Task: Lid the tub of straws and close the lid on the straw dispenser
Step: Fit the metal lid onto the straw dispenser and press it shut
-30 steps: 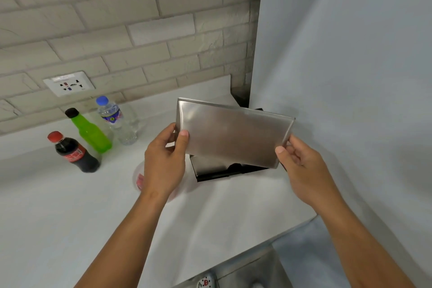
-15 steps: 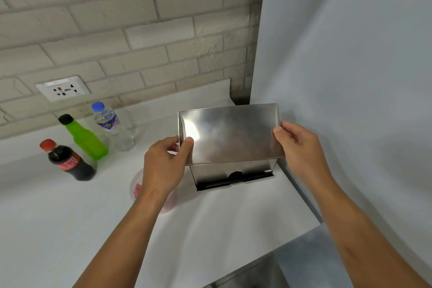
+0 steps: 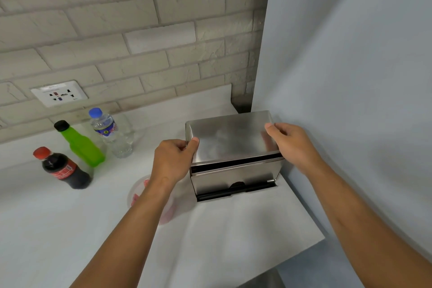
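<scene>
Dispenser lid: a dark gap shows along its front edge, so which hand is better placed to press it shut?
Probably the right hand: it grips the lid beside the front gap. The left hand holds the opposite end and could steady it.

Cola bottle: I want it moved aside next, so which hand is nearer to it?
Left. The left hand grips the lid's left edge, on the cola bottle's side; the right hand holds the far edge.

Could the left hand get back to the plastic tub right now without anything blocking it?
Probably yes. The tub sits on the counter right under the left forearm, with nothing between, but the left hand is gripping the dispenser lid and would need to let go first.
</scene>
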The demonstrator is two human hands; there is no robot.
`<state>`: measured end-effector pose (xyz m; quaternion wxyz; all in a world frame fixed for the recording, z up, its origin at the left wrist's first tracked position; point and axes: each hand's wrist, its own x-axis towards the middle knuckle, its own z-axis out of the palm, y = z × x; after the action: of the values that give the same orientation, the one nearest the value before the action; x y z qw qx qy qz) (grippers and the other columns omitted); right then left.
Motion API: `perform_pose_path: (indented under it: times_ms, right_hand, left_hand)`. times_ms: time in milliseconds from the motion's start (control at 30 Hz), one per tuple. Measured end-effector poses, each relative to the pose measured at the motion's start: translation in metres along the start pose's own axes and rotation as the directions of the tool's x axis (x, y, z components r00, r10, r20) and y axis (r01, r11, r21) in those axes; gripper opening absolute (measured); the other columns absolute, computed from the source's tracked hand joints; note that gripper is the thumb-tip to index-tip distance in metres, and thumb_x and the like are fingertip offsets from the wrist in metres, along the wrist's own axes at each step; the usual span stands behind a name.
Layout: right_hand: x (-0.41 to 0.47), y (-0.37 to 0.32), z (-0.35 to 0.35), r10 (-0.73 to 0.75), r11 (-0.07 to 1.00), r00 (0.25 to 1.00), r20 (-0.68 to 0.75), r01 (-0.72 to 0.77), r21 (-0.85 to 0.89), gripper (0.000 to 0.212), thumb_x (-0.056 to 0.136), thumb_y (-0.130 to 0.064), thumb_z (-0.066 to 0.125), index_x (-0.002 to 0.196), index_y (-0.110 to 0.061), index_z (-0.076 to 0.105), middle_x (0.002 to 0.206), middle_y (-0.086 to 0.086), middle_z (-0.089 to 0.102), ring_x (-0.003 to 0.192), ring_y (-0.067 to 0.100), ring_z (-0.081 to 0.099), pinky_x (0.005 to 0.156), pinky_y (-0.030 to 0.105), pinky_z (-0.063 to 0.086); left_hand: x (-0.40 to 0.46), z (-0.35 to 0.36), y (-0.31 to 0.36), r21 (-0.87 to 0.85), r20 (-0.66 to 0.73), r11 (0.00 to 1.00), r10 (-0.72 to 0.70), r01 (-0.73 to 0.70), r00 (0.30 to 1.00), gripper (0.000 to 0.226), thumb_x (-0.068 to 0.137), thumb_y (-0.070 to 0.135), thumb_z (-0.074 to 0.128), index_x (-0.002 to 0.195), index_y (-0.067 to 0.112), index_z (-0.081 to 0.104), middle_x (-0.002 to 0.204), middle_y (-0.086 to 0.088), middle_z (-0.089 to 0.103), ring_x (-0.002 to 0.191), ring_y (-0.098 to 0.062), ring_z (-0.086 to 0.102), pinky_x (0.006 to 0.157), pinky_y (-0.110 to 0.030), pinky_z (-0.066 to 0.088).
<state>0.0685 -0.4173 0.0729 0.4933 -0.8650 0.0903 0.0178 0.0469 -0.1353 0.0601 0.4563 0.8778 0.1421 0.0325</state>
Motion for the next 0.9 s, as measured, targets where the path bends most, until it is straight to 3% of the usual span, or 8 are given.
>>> perform_pose_path:
  times_ms: [100,200,333,500,567,667,800,900]
  right_hand:
    - [0.007,-0.001,0.003,0.009,1.000,1.000,0.020,-0.008,-0.021,0.049,0.100,-0.048,0.053,0.080,-0.004,0.061,0.072,0.007,0.051,0.069,0.019,0.051,0.065,0.030,0.040]
    - [0.011,-0.002,0.007,0.019,0.999,0.999,0.040,-0.017,-0.047,0.044,0.102,-0.045,0.053,0.072,-0.013,0.054,0.068,0.002,0.050,0.068,0.021,0.052,0.062,0.027,0.039]
    - [0.017,0.002,0.012,0.006,0.997,0.999,0.043,-0.002,-0.072,0.047,0.101,-0.044,0.054,0.115,-0.001,0.067,0.114,0.022,0.069,0.107,0.035,0.066,0.088,0.040,0.055]
    - [0.025,0.012,0.015,0.003,0.996,0.997,0.073,0.004,-0.094,0.061,0.097,-0.056,0.053,0.140,-0.014,0.057,0.135,0.008,0.065,0.124,0.028,0.062,0.105,0.048,0.052]
    - [0.028,0.015,0.016,-0.002,0.994,0.998,0.063,0.009,-0.112,0.064,0.098,-0.057,0.051,0.146,-0.014,0.052,0.140,0.004,0.062,0.129,0.027,0.058,0.108,0.046,0.049]
    - [0.029,0.021,0.017,-0.017,0.993,0.998,0.053,0.023,-0.117,0.068,0.097,-0.059,0.048,0.143,-0.008,0.053,0.127,0.000,0.063,0.120,0.021,0.059,0.100,0.037,0.048]
    - [0.028,0.025,0.019,-0.036,0.995,0.999,0.034,0.039,-0.097,0.061,0.100,-0.051,0.051,0.145,-0.010,0.052,0.139,0.006,0.063,0.128,0.025,0.059,0.109,0.043,0.048]
    - [0.028,0.025,0.020,-0.021,0.991,0.998,0.055,0.028,-0.129,0.060,0.099,-0.056,0.048,0.133,-0.007,0.059,0.116,0.003,0.066,0.113,0.025,0.063,0.095,0.036,0.050]
  left_hand:
    - [0.006,0.004,-0.002,0.019,0.004,1.000,-0.009,0.009,1.000,0.059,0.096,0.050,0.062,0.064,0.000,0.069,0.068,-0.020,0.071,0.060,-0.029,0.062,0.062,-0.028,0.047]
    - [0.010,0.006,-0.004,0.048,-0.012,0.999,-0.011,0.012,1.000,0.060,0.096,0.050,0.062,0.064,0.000,0.069,0.067,-0.021,0.070,0.057,-0.025,0.057,0.060,-0.028,0.046]
    - [0.014,0.008,-0.006,0.083,-0.037,0.996,0.012,-0.009,0.999,0.059,0.096,0.051,0.061,0.062,0.004,0.071,0.064,-0.016,0.071,0.067,-0.032,0.068,0.068,-0.032,0.054]
    - [0.019,0.012,-0.011,0.165,-0.042,0.986,0.035,-0.027,0.999,0.063,0.094,0.058,0.056,0.064,0.006,0.072,0.066,-0.016,0.072,0.071,-0.034,0.070,0.074,-0.039,0.058]
    - [0.019,0.012,-0.011,0.210,-0.048,0.977,0.044,-0.033,0.998,0.056,0.094,0.060,0.056,0.088,0.010,0.080,0.094,-0.015,0.077,0.090,-0.033,0.073,0.084,-0.037,0.056]
    - [0.019,0.013,-0.004,0.278,-0.037,0.955,0.120,-0.105,0.992,0.061,0.096,0.050,0.062,0.141,0.009,0.060,0.140,-0.014,0.057,0.120,-0.033,0.064,0.100,-0.035,0.048]
    - [0.024,0.020,0.008,0.365,0.126,0.833,0.398,-0.415,0.909,0.070,0.091,0.054,0.067,0.148,0.016,0.053,0.150,-0.014,0.049,0.140,-0.034,0.047,0.115,-0.041,0.040]
    - [0.028,0.035,0.024,0.471,0.394,0.642,0.460,-0.605,0.796,0.089,0.085,0.077,0.055,0.157,0.026,0.038,0.166,-0.013,0.032,0.155,-0.036,0.024,0.127,-0.054,0.022]
